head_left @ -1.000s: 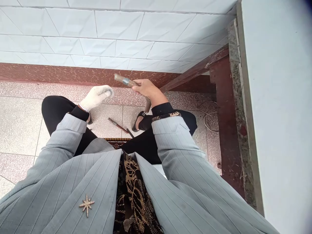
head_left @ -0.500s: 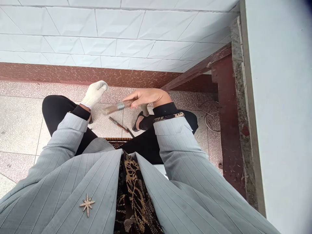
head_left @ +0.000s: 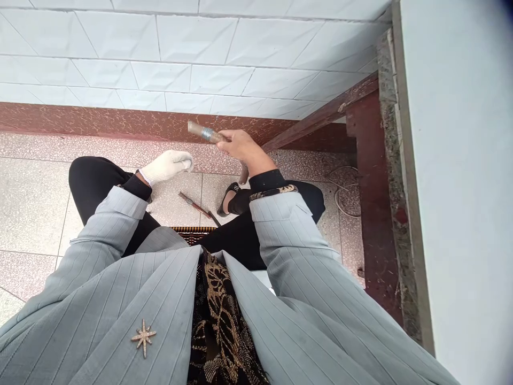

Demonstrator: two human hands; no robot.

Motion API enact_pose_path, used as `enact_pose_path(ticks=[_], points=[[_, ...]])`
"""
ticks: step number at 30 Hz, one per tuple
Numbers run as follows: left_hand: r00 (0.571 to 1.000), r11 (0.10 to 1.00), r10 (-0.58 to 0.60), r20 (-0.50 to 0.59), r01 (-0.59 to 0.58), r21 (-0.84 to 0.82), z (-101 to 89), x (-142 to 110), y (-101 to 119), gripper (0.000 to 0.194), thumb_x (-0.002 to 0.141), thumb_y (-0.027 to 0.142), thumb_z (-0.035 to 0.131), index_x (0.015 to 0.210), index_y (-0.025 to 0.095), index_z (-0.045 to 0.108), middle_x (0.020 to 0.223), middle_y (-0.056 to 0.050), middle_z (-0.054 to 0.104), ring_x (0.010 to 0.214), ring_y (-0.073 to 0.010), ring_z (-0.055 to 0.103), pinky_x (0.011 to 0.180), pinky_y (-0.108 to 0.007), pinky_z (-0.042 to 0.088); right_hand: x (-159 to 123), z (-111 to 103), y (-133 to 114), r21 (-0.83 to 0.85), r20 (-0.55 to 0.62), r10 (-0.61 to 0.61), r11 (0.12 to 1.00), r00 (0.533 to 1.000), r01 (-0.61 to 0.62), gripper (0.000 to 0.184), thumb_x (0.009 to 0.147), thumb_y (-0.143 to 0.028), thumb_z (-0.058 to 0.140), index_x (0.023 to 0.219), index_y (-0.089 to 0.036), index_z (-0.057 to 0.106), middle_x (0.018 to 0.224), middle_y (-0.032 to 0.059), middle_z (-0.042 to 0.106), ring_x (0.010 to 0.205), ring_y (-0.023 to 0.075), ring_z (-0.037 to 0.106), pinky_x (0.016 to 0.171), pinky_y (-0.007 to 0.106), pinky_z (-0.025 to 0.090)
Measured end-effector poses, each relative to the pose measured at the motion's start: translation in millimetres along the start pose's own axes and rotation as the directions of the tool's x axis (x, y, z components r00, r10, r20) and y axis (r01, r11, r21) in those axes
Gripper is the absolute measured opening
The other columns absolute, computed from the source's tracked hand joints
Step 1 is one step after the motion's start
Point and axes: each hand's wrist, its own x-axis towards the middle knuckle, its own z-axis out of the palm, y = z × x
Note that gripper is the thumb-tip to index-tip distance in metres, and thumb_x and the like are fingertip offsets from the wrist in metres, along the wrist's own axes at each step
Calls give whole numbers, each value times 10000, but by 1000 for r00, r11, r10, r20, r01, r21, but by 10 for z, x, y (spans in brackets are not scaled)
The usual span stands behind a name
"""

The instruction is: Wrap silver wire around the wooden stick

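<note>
My right hand (head_left: 240,144), bare, is closed around a brown wooden-looking tool (head_left: 196,129). Its thick end points up and left, with silvery wire wound around it. A rounded brown piece (head_left: 243,174) shows below the hand; I cannot tell whether it belongs to the same tool. To the left, my left hand (head_left: 167,164) wears a white knit glove and its fingers are curled shut. Whatever those fingers hold, if anything, is hidden. The two hands are apart. On the floor between my feet lies a thin reddish-brown stick (head_left: 194,204) with a wrapped band.
A black piece (head_left: 214,218) lies by the stick's lower end. The woven seat edge (head_left: 192,229) shows between my legs. Ahead stands a white tiled wall (head_left: 192,43). At right are a dark red wooden support (head_left: 372,203), a white tabletop (head_left: 460,187) and a loop of cable (head_left: 339,198).
My right hand has risen toward the wall, and the tool's wire-wound end has swung upward. My gloved left hand has moved right and slightly down.
</note>
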Motion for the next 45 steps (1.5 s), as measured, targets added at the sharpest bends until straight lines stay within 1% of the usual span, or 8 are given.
enact_pose_path(ticks=[4, 10, 16, 20, 26, 38, 41, 45], points=[[992, 995, -49, -115, 59, 83, -73, -8, -35, 229, 904, 281, 508, 864, 166, 702, 779, -14, 656, 723, -146, 551, 744, -301, 424, -29, 19, -40, -308, 301, 18, 948, 953, 80, 289, 872, -154, 706, 1136, -174, 822, 798, 12, 652, 729, 159, 547, 726, 295, 408], [970, 991, -104, -218, 120, 59, -113, -3, -69, 180, 902, 235, 516, 851, 172, 677, 744, -16, 627, 703, -148, 543, 706, -305, 419, -163, -1, -213, 29, 774, -56, 998, 631, 53, 446, 792, -358, 851, 1195, -171, 813, 770, -9, 674, 660, 130, 545, 679, 264, 447], [956, 988, -150, -251, 136, -74, -53, 10, -66, 185, 924, 222, 485, 860, 189, 655, 632, 6, 535, 587, -128, 453, 607, -296, 364, -337, -162, -335, 459, 196, -291, 871, 936, 175, 408, 875, -438, 806, 1185, -176, 766, 790, -2, 646, 690, 129, 540, 663, 263, 460], [990, 992, -79, -115, 67, -108, -13, -6, -16, 224, 930, 254, 485, 874, 174, 686, 628, 11, 534, 577, -123, 457, 608, -291, 371, -287, -129, -306, 680, -216, -145, 687, 966, 256, 328, 931, -448, 770, 1156, -218, 706, 829, 9, 619, 675, 127, 516, 631, 263, 461], [997, 994, -29, -74, 21, -104, -13, -23, 42, 220, 915, 248, 498, 869, 156, 693, 656, 12, 558, 607, -117, 479, 633, -284, 384, -161, -38, -247, 543, -187, 80, 839, 979, 35, 305, 991, -437, 715, 1166, -188, 695, 769, 14, 583, 643, 135, 510, 584, 252, 461], [998, 999, 21, -66, -19, 33, -70, -31, -23, 235, 923, 260, 513, 846, 155, 709, 696, 4, 599, 698, -137, 543, 738, -298, 442, -44, 52, -58, -188, 65, -5, 982, 998, 17, 346, 903, -168, 684, 1229, -157, 799, 912, 42, 702, 773, 167, 579, 724, 294, 428], [998, 998, 4, -63, 0, 69, -77, -34, -13, 231, 919, 254, 518, 842, 153, 710, 716, 2, 619, 704, -136, 553, 754, -298, 450, -20, 88, -36, -280, 413, -4, 951, 911, 131, 359, 897, -186, 704, 1240, -173, 808, 876, 32, 711, 751, 151, 581, 700, 268, 420], [994, 995, -60, -93, 67, 74, -80, -28, -7, 213, 915, 221, 522, 855, 146, 712, 724, 0, 630, 706, -134, 560, 756, -294, 457, -56, 91, -69, -7, 818, -115, 978, 563, 209, 435, 908, -355, 774, 1294, -155, 786, 791, 21, 699, 645, 113, 558, 618, 225, 422]])
